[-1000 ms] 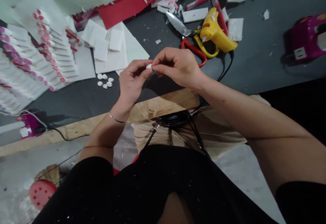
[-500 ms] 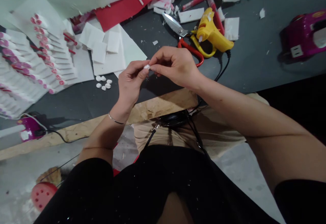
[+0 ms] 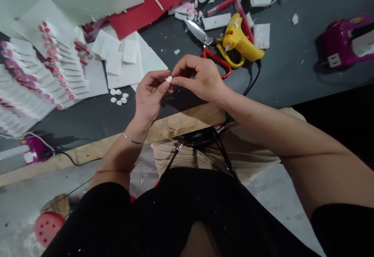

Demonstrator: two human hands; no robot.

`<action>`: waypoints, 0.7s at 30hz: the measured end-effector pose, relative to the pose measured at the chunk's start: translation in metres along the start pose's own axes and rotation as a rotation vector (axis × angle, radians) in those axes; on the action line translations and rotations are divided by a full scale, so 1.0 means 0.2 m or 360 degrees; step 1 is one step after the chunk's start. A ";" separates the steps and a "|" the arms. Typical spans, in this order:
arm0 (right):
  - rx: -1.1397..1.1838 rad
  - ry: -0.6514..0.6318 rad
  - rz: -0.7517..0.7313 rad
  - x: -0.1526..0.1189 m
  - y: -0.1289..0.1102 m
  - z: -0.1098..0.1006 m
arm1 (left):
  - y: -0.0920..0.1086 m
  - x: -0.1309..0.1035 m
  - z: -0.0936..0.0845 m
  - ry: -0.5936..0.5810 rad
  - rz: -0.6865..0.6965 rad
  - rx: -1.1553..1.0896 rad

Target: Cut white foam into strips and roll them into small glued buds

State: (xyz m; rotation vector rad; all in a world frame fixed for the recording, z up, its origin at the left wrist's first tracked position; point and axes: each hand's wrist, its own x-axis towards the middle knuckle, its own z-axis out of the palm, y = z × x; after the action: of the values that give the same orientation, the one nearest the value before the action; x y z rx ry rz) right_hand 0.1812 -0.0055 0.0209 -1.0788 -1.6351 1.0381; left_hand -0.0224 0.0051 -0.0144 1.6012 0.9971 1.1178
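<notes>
A small white piece [image 3: 169,79] is pinched between the fingertips of both hands above the dark table. My left hand [image 3: 150,93] grips it from the left with thumb and fingers. From the right, my right hand [image 3: 201,78] has its thumb and forefinger closed on the same piece. Several small white pellets [image 3: 119,96] lie on the table left of my left hand. Behind them are white square pieces [image 3: 113,62] on larger sheets. Scissors [image 3: 206,40] with red handles lie just beyond my right hand, beside a yellow glue gun [image 3: 239,40].
Rows of white strips with pink tips [image 3: 55,66] cover sheets at the left. A red sheet [image 3: 131,17] lies at the back. Purple devices stand at the far right [image 3: 340,42] and lower left [image 3: 35,147]. A wooden strip [image 3: 187,121] runs along the table's front edge.
The white piece has turned slightly between the fingertips and shows more of its surface. Both hands stay nearly in place; the view has shifted a little.
</notes>
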 end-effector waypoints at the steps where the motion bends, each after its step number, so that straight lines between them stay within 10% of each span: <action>1: -0.0037 0.0003 -0.0027 0.00 0.00 0.00 | 0.01 0.00 0.00 0.0000 -0.0008 -0.0028; 21: -0.0023 -0.0043 -0.0326 -0.01 0.03 -0.02 | 0.22 -0.04 0.02 0.0131 -0.0136 -0.0174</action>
State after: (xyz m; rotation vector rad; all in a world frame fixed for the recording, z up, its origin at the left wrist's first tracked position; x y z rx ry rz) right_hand 0.1865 -0.0043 0.0160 -0.8881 -1.7370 0.9109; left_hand -0.0156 -0.0154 0.0261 1.4225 1.0308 1.1673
